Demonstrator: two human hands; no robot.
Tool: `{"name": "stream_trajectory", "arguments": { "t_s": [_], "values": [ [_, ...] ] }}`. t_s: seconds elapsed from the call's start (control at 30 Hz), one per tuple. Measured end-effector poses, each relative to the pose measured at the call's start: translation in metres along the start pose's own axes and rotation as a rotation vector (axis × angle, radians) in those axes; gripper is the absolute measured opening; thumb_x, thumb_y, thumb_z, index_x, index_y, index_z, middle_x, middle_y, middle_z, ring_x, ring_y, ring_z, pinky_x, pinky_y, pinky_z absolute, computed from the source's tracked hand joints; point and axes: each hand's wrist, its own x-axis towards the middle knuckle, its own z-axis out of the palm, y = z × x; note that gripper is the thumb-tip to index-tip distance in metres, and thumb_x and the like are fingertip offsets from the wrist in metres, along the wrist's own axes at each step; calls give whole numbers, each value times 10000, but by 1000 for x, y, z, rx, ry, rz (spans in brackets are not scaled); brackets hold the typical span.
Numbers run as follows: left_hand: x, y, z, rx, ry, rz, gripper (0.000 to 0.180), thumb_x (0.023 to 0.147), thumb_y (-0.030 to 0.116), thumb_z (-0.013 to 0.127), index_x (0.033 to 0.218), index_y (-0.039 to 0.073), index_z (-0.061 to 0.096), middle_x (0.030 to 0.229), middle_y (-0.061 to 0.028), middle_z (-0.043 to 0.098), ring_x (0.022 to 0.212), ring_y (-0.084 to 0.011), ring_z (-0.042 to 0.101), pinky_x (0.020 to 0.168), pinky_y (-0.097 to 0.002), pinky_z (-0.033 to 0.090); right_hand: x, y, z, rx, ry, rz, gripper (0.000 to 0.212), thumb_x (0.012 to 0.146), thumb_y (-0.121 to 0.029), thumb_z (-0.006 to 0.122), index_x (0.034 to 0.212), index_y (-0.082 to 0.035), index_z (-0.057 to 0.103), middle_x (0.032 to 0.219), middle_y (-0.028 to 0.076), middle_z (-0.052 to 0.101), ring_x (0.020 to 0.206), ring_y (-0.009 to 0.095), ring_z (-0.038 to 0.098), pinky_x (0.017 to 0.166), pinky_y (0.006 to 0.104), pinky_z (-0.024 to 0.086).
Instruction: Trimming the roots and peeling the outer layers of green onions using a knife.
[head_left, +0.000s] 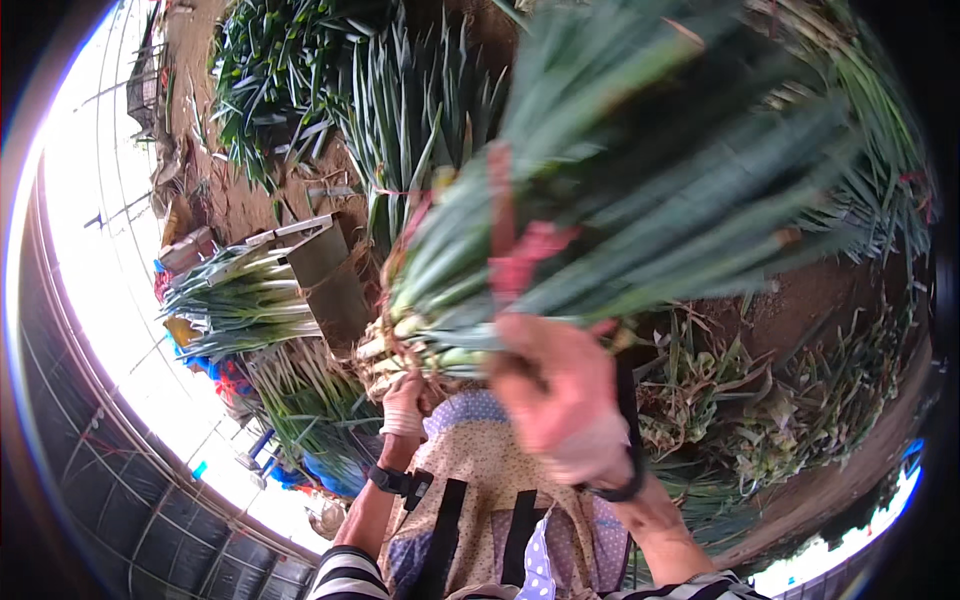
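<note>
A big bundle of green onions (pixel 450 290) fills the middle, its pale root ends at the left and its blurred green leaves fanning up and right. A red tie (pixel 515 240) goes round it, with a knot or loose loop. My left hand (pixel 405 402), in a pale glove, is closed on the root end. Just below the tie, my right hand (pixel 560 400) is smeared by motion in front of the stalks. Its fingers are curled together, and whatever they hold is hidden.
A metal box-like stand (pixel 330 280) with trimmed green onions (pixel 240 300) lies at the left. Tied bundles (pixel 420 110) and loose leek-like greens (pixel 275 80) cover the far ground. Leaf scraps (pixel 740 400) heap up at the right. A patterned apron (pixel 480 450) covers my lap.
</note>
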Motion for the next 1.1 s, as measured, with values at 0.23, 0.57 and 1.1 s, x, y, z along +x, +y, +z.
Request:
{"name": "stream_trajectory", "arguments": {
  "t_s": [0.23, 0.57, 1.1],
  "values": [
    [54, -47, -58, -529, -23, -162, 235, 826, 204, 506, 993, 59, 582, 969, -56, 614, 887, -221, 586, 721, -322, 480, 11, 18, 168, -428, -515, -113, 465, 653, -236, 624, 1078, -82, 517, 962, 73, 553, 930, 226, 527, 870, 401, 363],
    [126, -41, -40, -145, 237, -32, 240, 831, 197, 568, 1060, 160, 506, 596, -19, 466, 444, -138, 408, 391, -260, 353, -60, 125, 78, -589, -649, 304, 208, 806, -195, 540, 961, -57, 533, 817, 101, 571, 751, 230, 568, 692, 384, 475],
    [112, -25, 26, 294, -299, -1, 192, 824, 199, 560, 980, 89, 581, 699, -31, 553, 525, -172, 537, 438, -328, 432, -139, 156, -67, -924, -523, 684, 237, 809, -289, 497, 960, -128, 582, 854, 119, 584, 809, 296, 580, 695, 417, 454]
  ]
}}
